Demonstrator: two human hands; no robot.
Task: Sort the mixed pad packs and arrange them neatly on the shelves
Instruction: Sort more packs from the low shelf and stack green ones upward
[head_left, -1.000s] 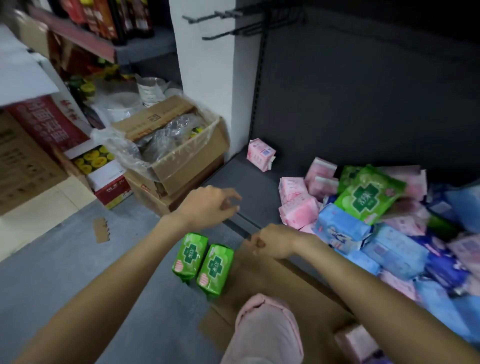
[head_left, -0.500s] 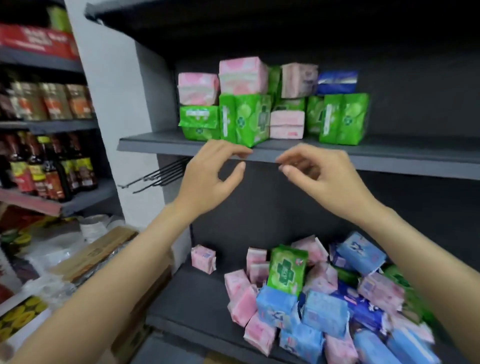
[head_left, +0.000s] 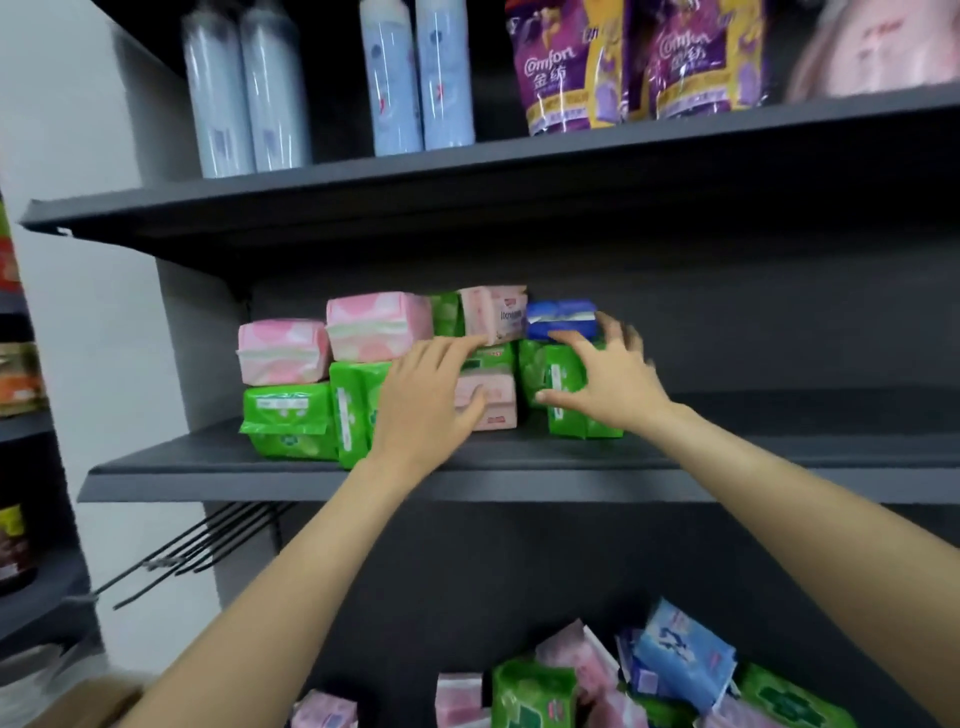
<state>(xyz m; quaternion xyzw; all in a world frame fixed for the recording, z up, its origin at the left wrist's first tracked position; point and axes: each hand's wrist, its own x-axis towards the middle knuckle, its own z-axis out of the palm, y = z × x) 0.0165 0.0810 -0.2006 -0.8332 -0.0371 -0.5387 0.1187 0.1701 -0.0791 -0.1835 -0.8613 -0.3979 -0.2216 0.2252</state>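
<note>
Pad packs stand stacked on the middle shelf (head_left: 753, 467): two pink packs (head_left: 283, 351) lie on green packs (head_left: 288, 415) at the left. My left hand (head_left: 426, 400) reaches in with straight fingers, touching a pale pink pack (head_left: 496, 402) and the small pink pack (head_left: 493, 312) above it. My right hand (head_left: 608, 379) is spread over an upright green pack (head_left: 561, 374), its fingertips by the blue pack (head_left: 558, 317) on top; the fingers are blurred. A mixed pile of pink, green and blue packs (head_left: 535, 691) lies on the bottom shelf.
The top shelf carries tall pale bottles (head_left: 249, 88) and purple softener bags (head_left: 571, 62). Black wire hooks (head_left: 208, 545) stick out below the middle shelf at the left. The right half of the middle shelf is bare. Bottles fill a neighbouring rack (head_left: 15, 379).
My view rose from the floor and bottom shelf to the middle shelf. Both hands moved up and forward from the shelf edge into the stacked packs.
</note>
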